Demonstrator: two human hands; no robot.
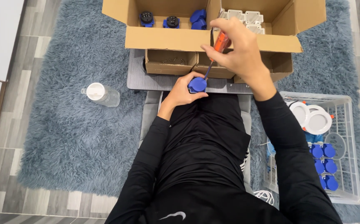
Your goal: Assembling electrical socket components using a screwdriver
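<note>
- Head view: left hand (183, 92) is wrapped around a blue socket part (197, 84), pinning it on the edge of the small grey table (138, 76).
- Right hand (239, 52) is clenched on an orange-handled screwdriver (220, 43), tip down on the blue part (pretty much upright, slightly tilted).
- Cardboard boxes (167, 38) sit just behind, a clear bottle (101, 93) lies on the shaggy rug (68, 124), and a white basket (346, 124) is off to the right.
</note>
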